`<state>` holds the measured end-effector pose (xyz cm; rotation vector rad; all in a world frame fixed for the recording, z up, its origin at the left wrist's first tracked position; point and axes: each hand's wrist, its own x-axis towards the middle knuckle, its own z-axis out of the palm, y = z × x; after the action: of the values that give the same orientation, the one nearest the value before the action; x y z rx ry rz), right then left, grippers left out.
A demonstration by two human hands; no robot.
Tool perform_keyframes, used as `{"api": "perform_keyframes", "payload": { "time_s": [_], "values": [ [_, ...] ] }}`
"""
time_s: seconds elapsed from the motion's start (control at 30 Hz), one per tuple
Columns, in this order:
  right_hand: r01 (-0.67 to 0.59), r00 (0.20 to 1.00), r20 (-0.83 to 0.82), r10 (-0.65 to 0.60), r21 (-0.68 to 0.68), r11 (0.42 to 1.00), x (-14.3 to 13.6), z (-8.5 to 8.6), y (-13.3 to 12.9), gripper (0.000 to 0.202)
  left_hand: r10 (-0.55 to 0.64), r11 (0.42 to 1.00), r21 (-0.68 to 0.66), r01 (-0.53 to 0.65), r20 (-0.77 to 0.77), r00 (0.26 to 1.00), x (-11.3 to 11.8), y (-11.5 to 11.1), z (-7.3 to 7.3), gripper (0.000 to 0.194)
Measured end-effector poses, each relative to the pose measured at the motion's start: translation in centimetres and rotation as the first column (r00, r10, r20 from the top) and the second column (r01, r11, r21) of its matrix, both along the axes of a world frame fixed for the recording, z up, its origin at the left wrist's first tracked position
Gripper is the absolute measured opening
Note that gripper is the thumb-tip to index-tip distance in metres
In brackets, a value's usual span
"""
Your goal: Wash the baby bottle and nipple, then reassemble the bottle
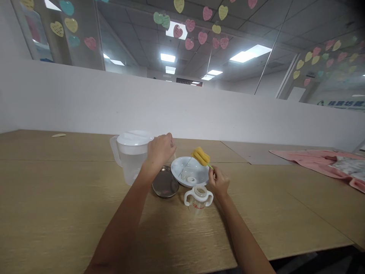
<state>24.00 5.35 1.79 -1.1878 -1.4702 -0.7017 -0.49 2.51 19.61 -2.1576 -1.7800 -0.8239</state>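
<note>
My right hand (pixel 219 180) is closed on the green handle of a yellow sponge brush (pixel 201 156), whose head is over the right part of a white bowl (pixel 175 167). Inside the bowl sits a small clear and white part (pixel 190 178). My left hand (pixel 161 150) is closed beside the lidded pitcher (pixel 131 158); a pale item, mostly hidden, shows just past its fingers. Below that hand a round metal tin (pixel 165 183) lies on the table. A clear bottle with two white handles (pixel 199 198) stands open in front of the bowl.
The wooden table (pixel 71 205) runs back to a low white wall (pixel 119 102) with glass above. A pink cloth (pixel 305 161) lies at the right. A small flat pale piece (pixel 59 135) lies at the far left.
</note>
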Motion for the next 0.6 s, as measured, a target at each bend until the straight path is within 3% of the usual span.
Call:
{"api": "perform_keyframes", "payload": {
  "time_s": [0.3,0.6],
  "values": [
    [0.012,1.0,0.003,-0.012,-0.034,0.999,0.2,-0.2,0.3,0.025,-0.04,0.965,-0.262,-0.014,-0.2,0.979,-1.0,2.1,-1.4,0.023],
    [0.032,0.999,0.005,-0.031,-0.032,0.999,0.3,0.1,0.4,0.027,-0.152,0.818,-0.575,-0.003,-0.222,0.963,-1.3,3.6,-2.9,0.014]
  ]
}}
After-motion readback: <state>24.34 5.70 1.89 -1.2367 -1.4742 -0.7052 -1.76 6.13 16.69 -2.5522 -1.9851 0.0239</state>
